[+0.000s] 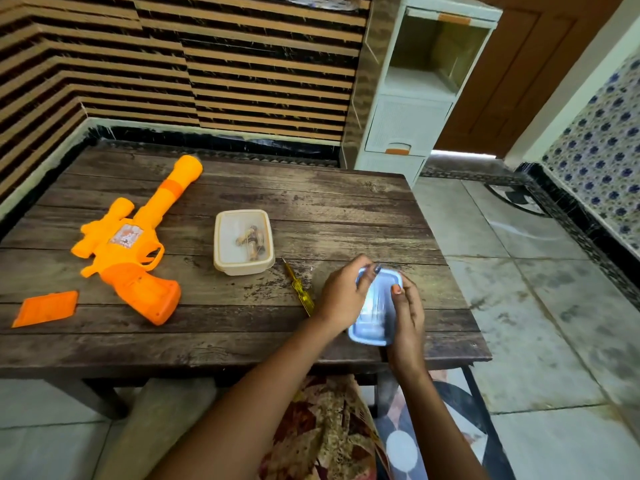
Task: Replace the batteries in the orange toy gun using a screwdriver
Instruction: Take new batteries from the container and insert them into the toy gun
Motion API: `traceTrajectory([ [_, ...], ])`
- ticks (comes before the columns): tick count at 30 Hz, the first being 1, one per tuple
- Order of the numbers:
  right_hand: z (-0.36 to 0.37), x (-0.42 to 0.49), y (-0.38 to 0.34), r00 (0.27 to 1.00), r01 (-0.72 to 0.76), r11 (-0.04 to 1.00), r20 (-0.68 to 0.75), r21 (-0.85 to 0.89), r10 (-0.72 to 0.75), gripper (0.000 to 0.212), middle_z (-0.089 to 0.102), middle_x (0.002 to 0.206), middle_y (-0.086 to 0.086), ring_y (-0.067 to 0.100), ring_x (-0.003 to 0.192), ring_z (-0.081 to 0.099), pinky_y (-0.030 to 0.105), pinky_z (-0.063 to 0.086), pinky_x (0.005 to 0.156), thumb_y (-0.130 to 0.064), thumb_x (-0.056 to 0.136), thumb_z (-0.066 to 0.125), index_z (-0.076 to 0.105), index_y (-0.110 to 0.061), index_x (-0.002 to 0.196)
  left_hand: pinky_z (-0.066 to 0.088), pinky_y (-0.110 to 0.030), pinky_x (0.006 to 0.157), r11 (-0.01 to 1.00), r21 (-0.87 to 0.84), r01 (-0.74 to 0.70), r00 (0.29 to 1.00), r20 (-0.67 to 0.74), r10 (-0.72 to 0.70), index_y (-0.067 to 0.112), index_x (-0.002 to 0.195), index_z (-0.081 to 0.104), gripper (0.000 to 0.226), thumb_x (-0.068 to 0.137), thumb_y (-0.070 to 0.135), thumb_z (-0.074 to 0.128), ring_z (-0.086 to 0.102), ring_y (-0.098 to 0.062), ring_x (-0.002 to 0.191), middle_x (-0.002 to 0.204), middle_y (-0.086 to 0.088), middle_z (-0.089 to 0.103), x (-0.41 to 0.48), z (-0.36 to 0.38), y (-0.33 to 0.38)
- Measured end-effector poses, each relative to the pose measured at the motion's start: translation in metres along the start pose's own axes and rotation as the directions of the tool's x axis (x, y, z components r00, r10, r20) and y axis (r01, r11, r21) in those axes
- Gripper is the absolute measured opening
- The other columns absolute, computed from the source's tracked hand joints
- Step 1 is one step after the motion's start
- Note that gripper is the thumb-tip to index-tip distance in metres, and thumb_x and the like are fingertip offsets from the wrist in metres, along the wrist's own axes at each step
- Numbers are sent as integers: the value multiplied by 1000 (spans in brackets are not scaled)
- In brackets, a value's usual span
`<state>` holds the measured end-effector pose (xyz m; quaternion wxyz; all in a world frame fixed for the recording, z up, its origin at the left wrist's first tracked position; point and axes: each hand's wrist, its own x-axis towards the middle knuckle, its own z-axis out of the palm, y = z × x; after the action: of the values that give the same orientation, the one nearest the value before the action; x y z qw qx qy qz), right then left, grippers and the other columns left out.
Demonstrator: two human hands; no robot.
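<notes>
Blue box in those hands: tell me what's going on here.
A person grips a small blue box with left hand and right hand over the near right of the wooden table. The orange toy gun lies at left, a loose orange cover beside its grip. The yellow screwdriver lies untouched between the hands and a cream tub holding small cylindrical items.

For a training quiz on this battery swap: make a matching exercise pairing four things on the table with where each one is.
Things:
1 orange toy gun
2 yellow screwdriver
3 blue container
4 cream container

Places:
A gripped by the left hand and right hand
B mid-table, small items inside
C lying at the left side of the table
D lying just left of the left hand

Pairs: 1-C; 2-D; 3-A; 4-B
</notes>
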<state>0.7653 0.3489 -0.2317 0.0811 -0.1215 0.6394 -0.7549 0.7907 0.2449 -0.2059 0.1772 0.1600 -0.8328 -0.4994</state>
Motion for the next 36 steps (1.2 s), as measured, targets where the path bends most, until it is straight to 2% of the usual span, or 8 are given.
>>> traceTrajectory([
  [2,2,-1,-3,1000,-13,1000,9,-23,13,19,70,84,-7,1,76,64,15,50,66,-13,96,44,61,-12,104,38,-33,66,993,91,-72,993,99,63,9,102,56,23,98,28,43,59,-32,85,93,-15,66,0,-2,3],
  [6,5,-2,0,998,-43,997,-58,-56,40,19,67,66,-7,3,60,60,19,49,56,-19,96,45,61,-15,87,41,-38,66,961,269,71,997,-41,-62,8,101,56,37,98,38,33,60,-37,83,88,-19,66,-6,4,4],
  [13,6,5,8,997,-38,982,-69,-182,26,22,63,58,-11,4,56,54,22,45,54,-20,97,46,60,-18,80,42,-36,69,960,230,162,981,-139,-132,7,101,62,46,99,40,30,61,-36,87,92,-17,68,-11,12,3],
  [17,6,9,9,995,-69,980,-77,-187,56,22,61,64,-4,14,62,53,29,43,59,-21,96,48,62,-19,79,44,-36,70,954,237,182,978,-141,-151,9,106,63,47,99,42,30,62,-34,88,94,-16,68,-10,11,2],
  [22,4,14,4,990,-125,980,-78,-157,114,26,58,61,-1,10,55,50,24,40,52,-26,95,49,60,-16,74,46,-34,70,947,303,103,994,-77,-83,9,107,54,44,97,44,30,61,-32,88,95,-15,66,-18,8,3],
  [27,7,11,3,984,-113,983,-152,-145,90,20,60,72,3,14,64,54,29,45,60,-27,95,52,57,-13,82,45,-34,68,937,325,129,992,-48,-119,11,117,46,35,100,36,28,61,-30,87,99,-13,65,-21,8,6],
  [31,2,-2,8,996,-42,986,-89,-160,28,14,64,83,2,17,76,58,35,48,70,-25,97,46,58,-20,94,47,-36,76,930,333,155,987,-99,-129,12,116,48,36,100,35,25,60,-30,93,102,-12,64,-22,11,14],
  [36,1,0,5,994,1,982,-105,-189,-22,15,61,83,-1,-1,66,56,20,47,64,-17,99,40,54,-11,101,47,-37,75,923,342,178,983,-98,-154,11,118,46,36,100,34,25,61,-31,93,102,-13,65,-19,16,17],
])
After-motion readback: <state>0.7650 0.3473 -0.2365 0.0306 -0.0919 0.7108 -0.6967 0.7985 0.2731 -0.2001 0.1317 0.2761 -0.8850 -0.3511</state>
